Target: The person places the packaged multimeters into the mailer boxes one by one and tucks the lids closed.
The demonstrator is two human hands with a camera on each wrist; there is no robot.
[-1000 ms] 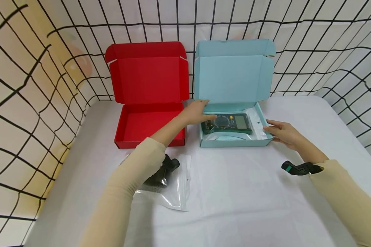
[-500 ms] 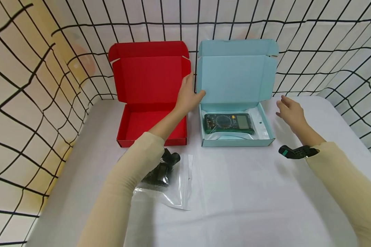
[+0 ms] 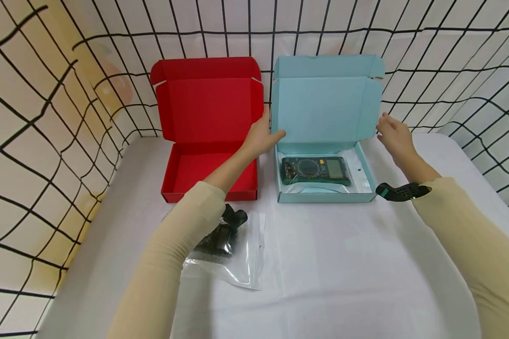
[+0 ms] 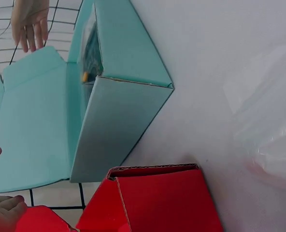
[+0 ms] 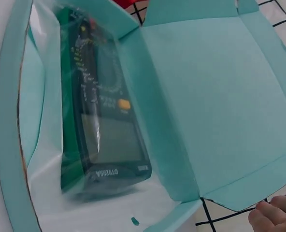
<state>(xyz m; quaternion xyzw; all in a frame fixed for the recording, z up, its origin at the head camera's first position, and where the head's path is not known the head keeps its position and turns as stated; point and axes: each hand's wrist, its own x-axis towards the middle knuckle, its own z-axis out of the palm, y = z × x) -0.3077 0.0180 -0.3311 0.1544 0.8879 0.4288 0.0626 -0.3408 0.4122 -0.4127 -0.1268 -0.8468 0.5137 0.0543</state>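
Inside the blue box (image 3: 326,198) we note a meter (image 3: 316,170), lid (image 3: 326,108) raised. Left hand (image 3: 260,136) spread, right hand (image 3: 397,137) relaxed, both empty, flanking the lid, presumably to reach either edge.

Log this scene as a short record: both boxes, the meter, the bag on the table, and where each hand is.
Red box: left side, lid raised
Light blue box: right of it, lid raised
Multimeter: inside the light blue box, in clear plastic
Clear bag: on the table, nearer the person than the red box; dark contents, partly hidden by the left sleeve
Left hand: between the lids
Right hand: by the light blue lid's right edge
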